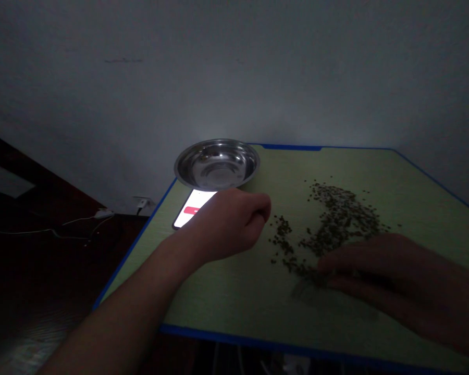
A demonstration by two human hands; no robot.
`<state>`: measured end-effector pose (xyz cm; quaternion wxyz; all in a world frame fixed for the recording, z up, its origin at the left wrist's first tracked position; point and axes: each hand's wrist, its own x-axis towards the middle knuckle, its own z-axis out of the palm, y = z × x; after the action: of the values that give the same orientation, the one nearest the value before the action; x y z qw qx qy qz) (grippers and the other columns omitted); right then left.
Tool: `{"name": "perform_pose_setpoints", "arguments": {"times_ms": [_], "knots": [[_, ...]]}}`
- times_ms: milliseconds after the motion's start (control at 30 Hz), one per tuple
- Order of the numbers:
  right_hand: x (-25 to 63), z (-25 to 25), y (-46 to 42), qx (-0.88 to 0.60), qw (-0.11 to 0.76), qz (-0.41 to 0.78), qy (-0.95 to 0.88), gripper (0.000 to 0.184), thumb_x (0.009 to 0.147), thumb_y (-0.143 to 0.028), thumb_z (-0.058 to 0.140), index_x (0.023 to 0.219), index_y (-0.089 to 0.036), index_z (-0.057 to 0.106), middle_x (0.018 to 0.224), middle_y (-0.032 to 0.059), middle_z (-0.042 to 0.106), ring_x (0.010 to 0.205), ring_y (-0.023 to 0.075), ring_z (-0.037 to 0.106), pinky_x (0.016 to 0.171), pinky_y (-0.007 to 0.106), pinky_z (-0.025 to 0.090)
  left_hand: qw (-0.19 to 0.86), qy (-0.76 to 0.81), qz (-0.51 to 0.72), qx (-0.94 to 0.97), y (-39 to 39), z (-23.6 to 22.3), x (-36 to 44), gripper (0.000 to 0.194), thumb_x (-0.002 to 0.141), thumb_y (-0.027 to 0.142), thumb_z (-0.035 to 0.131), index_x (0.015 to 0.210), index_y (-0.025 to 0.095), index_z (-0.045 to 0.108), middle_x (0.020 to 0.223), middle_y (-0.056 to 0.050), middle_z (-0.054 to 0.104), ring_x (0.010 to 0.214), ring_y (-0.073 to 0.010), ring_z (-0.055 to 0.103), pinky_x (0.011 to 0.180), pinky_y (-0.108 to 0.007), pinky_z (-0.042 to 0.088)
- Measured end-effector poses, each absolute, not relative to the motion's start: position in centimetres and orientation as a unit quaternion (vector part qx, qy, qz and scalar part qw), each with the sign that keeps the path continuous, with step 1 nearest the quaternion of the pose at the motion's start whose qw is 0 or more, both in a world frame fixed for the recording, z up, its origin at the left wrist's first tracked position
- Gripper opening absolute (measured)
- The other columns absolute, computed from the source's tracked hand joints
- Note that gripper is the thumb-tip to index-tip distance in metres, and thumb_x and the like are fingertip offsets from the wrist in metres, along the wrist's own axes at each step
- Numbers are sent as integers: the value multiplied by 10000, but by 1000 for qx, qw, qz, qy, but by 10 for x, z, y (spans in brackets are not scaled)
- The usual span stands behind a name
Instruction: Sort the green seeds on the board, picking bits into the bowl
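Small dark grains, like seeds or dried beans, lie in a loose pile on the right of the pale green table. A thinner trail of them runs along its left side. My left hand is a closed fist above the table, left of the grains; whatever it may hold is hidden. At the near edge of the pile is my right hand, dim and slightly blurred. Its fingers stretch toward the grains, with a gap between thumb and forefinger, and the tips reach the nearest ones.
A shiny steel bowl stands at the table's back left corner, its visible inside bare. Below it lies a phone with a lit screen, partly behind my left arm. A wall rises behind the table. Cables and a plug are at the left.
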<state>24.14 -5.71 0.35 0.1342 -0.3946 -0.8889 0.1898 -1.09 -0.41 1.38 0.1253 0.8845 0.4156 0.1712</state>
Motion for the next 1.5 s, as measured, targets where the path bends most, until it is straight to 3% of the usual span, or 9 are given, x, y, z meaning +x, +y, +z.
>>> {"name": "perform_pose_setpoints", "arguments": {"times_ms": [367, 567, 1000, 1133, 1367, 1500], "knots": [[230, 3, -64, -420, 93, 164, -888, 225, 936, -288, 460, 930, -263, 683, 763, -3, 723, 637, 164, 664, 569, 294, 440, 132, 426, 162, 880, -2, 12, -12, 189, 736, 117, 421, 687, 169, 596, 608, 13, 585, 551, -101, 481, 538, -236, 305], [211, 0, -62, -420, 69, 176, -887, 189, 900, -215, 487, 793, -246, 640, 712, -25, 698, 617, 153, 654, 553, 279, 377, 132, 435, 155, 877, 0, 12, -13, 192, 722, 121, 408, 683, 169, 590, 612, 11, 587, 555, -105, 489, 543, -239, 307], [260, -2, -14, -500, 48, 27, -864, 268, 943, -343, 446, 1002, -250, 690, 789, 37, 727, 662, 216, 662, 578, 324, 422, 123, 428, 151, 883, -1, 11, -14, 189, 747, 120, 419, 696, 169, 594, 620, 12, 587, 559, -102, 493, 541, -234, 299], [270, 4, 2, -509, 52, -1, -859, 263, 940, -349, 453, 948, -238, 692, 750, 37, 722, 578, 187, 627, 535, 308, 394, 127, 433, 152, 879, -2, 13, -13, 195, 741, 113, 422, 693, 165, 603, 609, 13, 583, 546, -97, 486, 532, -229, 298], [222, 28, 19, -441, 103, -61, -890, 188, 909, -318, 524, 921, -232, 691, 761, 20, 711, 656, 177, 622, 559, 284, 356, 125, 419, 218, 872, -2, 14, -16, 203, 721, 89, 411, 669, 162, 593, 591, 23, 578, 535, -88, 480, 527, -224, 312], [184, 27, 24, -348, 77, -130, -925, 167, 909, -181, 521, 822, -190, 664, 740, 41, 679, 720, 197, 602, 551, 295, 317, 108, 427, 305, 845, -4, 19, -19, 212, 708, 88, 402, 633, 162, 586, 556, 22, 562, 525, -91, 480, 516, -222, 326]]}}
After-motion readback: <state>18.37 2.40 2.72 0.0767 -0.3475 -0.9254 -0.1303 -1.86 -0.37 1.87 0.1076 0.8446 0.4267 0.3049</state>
